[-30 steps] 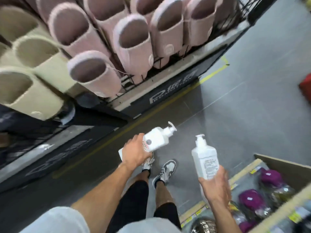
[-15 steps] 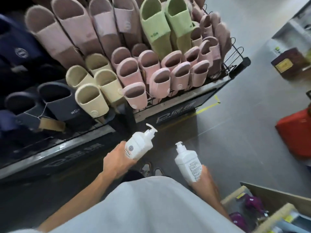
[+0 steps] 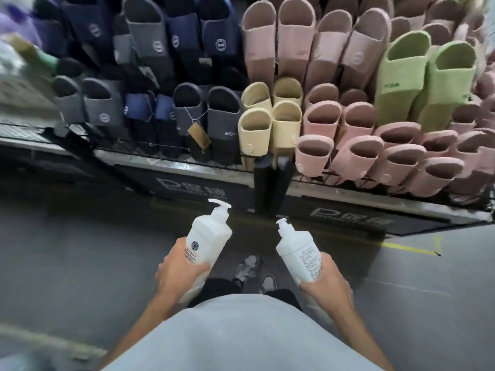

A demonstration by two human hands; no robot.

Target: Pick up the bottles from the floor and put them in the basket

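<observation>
Left grip, right grip, bottles held by bases

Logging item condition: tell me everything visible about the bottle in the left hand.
The left-hand bottle is white, plastic-looking, with a white pump head, spout pointing right. A round dark emblem and reddish print mark its front. It is held above the floor, neck leaning slightly right, its lower part gripped by the left hand; nothing else touches it.

Rows of slippers on a wire rack above grey floor.
</observation>
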